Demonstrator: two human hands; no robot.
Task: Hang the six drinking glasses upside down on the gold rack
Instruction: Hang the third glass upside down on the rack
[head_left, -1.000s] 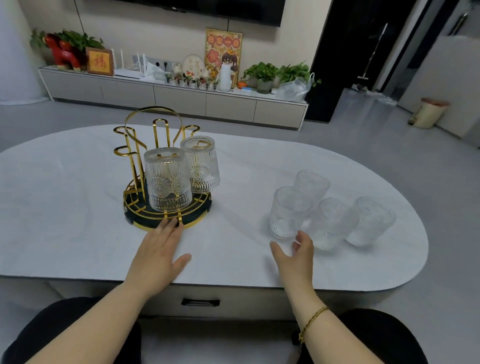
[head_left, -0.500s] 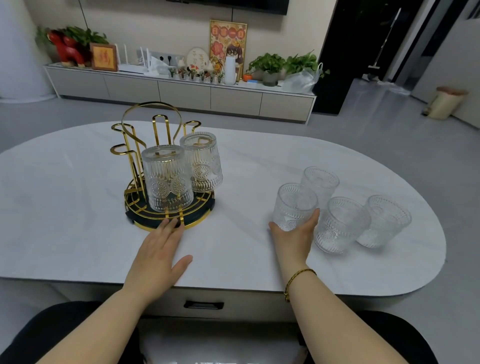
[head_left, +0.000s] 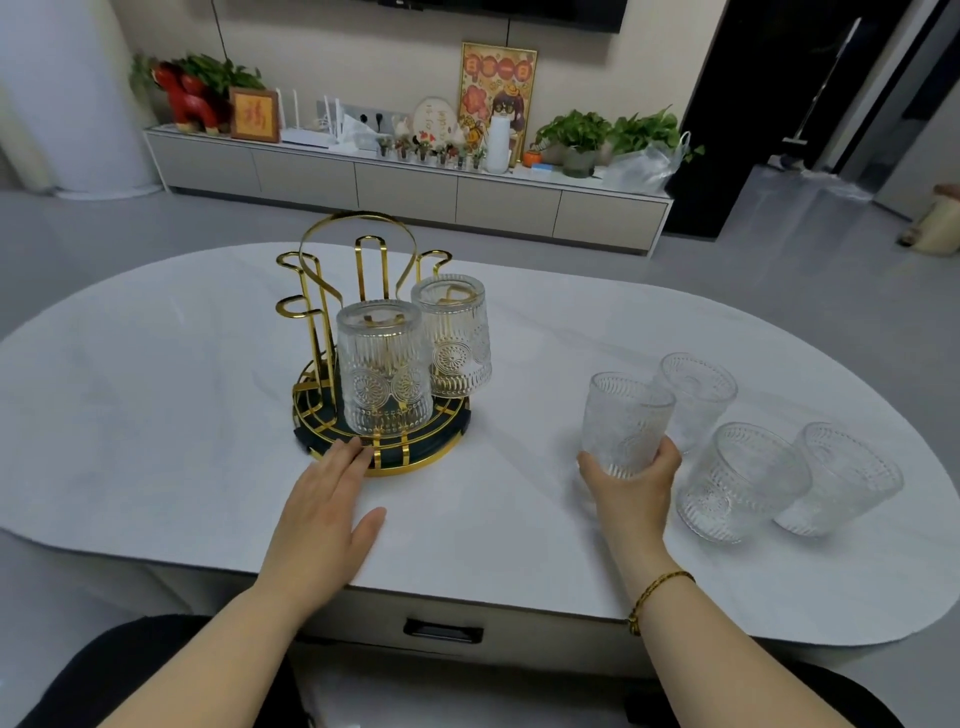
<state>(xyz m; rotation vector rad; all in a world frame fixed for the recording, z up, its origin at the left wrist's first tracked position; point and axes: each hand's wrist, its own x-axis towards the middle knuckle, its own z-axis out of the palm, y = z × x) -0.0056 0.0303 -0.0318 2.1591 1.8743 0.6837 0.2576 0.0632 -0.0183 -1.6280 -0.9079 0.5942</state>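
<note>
Right hand (head_left: 631, 480) grip clasps upright glass (head_left: 623, 422) near three loose glasses; left hand (head_left: 324, 512) flat, released, fingertips touching gold rack (head_left: 382, 441) on table (head_left: 156, 415).

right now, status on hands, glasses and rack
Right hand gripping one upright glass; left hand flat at gold rack base. Two glasses hung, three loose glasses on table. Empty pegs unobstructed.
</note>
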